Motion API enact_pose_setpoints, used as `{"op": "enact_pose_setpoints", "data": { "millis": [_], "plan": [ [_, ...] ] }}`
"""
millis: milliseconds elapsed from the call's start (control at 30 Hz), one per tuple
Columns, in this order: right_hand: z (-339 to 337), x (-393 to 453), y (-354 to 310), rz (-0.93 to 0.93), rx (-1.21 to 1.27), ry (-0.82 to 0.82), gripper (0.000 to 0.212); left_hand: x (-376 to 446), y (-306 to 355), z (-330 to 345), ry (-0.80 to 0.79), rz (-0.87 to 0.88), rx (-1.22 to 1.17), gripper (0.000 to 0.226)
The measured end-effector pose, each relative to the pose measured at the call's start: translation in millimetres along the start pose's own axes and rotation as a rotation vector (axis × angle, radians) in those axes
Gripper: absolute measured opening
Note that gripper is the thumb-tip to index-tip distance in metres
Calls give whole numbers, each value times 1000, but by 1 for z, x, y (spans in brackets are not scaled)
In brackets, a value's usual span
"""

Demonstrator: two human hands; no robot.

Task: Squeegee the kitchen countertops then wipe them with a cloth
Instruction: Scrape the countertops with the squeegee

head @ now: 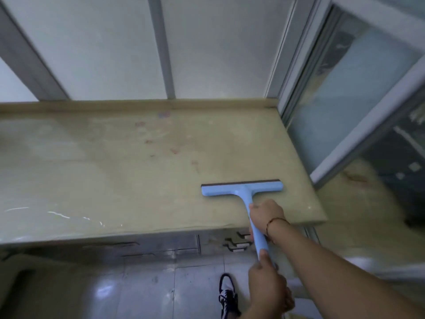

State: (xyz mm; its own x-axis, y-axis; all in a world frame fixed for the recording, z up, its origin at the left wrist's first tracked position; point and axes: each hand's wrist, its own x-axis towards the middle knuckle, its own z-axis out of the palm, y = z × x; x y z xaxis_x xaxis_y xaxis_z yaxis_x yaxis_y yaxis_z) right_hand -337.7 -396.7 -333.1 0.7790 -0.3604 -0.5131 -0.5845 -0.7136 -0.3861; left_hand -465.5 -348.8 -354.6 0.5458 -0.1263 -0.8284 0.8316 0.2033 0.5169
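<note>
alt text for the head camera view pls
Both hands grip a blue squeegee on a beige countertop: the right hand high on the handle, the left hand at its end. Reddish stains mark the counter beyond the blade.

Smooth light-blue plastic squeegee (243, 192) with dark rubber blade; glossy, wet-looking beige stone table (115, 176); shiny grey floor tiles (149, 293).

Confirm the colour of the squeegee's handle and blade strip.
The squeegee is light blue with a dark blade strip along its far edge, seen in the head view.
</note>
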Motion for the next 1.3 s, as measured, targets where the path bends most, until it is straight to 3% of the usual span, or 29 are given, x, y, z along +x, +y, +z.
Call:
{"op": "enact_pose_setpoints", "data": {
  "millis": [167, 267, 367, 433, 467, 500, 633, 733, 867, 1033, 1300],
  "plan": [
    [-3, -12, 1, 36, 58, 4, 48, -11, 4, 0, 9, -60, -119, 51],
    [0, -15, 5, 49, 109, 4, 46, -10, 1, -3, 27, -71, -33, 49],
    [4, -24, 14, 71, 174, -25, 35, -6, -10, -10, 158, 41, 170, 33],
    [2, -27, 16, 45, 169, -41, 35, -8, -7, -6, 194, 44, 137, 38],
    [0, -23, 16, 23, 168, -51, 37, -10, -2, -1, 117, 36, 231, 40],
    [-5, -21, 14, 15, 200, -52, 39, -16, 8, 4, 52, -17, 209, 41],
    [-37, 0, -3, -35, 389, -35, 38, -8, 51, 27, -66, -87, -268, 63],
    [-65, 39, -31, -14, 534, -27, 36, 0, 100, 42, -134, -76, -338, 59],
    [-98, 123, -74, -19, 501, -3, 38, 31, 178, 64, -252, -72, -381, 43],
    [-117, 231, -117, -56, 361, 26, 55, 104, 258, 95, -221, -45, -387, 43],
    [-119, 313, -143, -85, 384, 31, 52, 179, 299, 104, -256, -38, -352, 41]
  ]
}}
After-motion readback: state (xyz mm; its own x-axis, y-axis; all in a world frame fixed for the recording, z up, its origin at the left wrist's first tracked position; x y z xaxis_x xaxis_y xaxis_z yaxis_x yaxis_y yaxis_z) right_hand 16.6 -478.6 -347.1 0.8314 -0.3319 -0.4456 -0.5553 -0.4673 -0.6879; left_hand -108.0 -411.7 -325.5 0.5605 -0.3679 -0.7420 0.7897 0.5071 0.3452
